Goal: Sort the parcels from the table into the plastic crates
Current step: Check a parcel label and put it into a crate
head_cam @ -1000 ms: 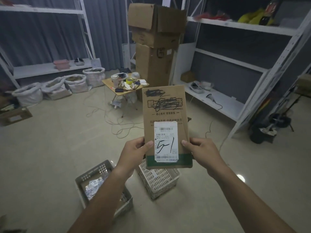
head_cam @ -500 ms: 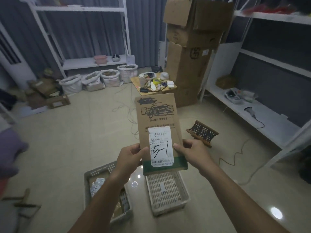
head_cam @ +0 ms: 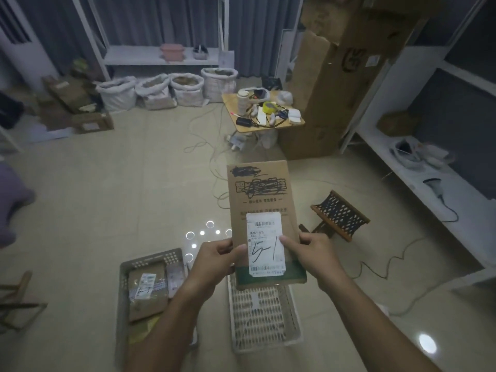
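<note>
I hold a flat brown cardboard parcel (head_cam: 259,194) upright in front of me, its white label marked "5-1" facing me. My left hand (head_cam: 214,260) grips its lower left edge and my right hand (head_cam: 312,251) its lower right edge, thumb on the label. Below on the floor stand two plastic crates. The grey crate (head_cam: 150,257) at the left holds brown parcels (head_cam: 147,289). The white crate (head_cam: 264,318) lies right under the held parcel and looks empty.
A small wooden table (head_cam: 264,114) with tape, a bottle and cables stands ahead. Tall cardboard boxes (head_cam: 332,84) rise to its right, with white shelving (head_cam: 429,178) further right. Cables trail across the floor. A low stool (head_cam: 338,213) sits at right, white sacks (head_cam: 166,88) at the back.
My view has turned left and tipped down, so both crates now show fully below the parcel. My right thumb has slid onto the label. Both hands keep their hold.
</note>
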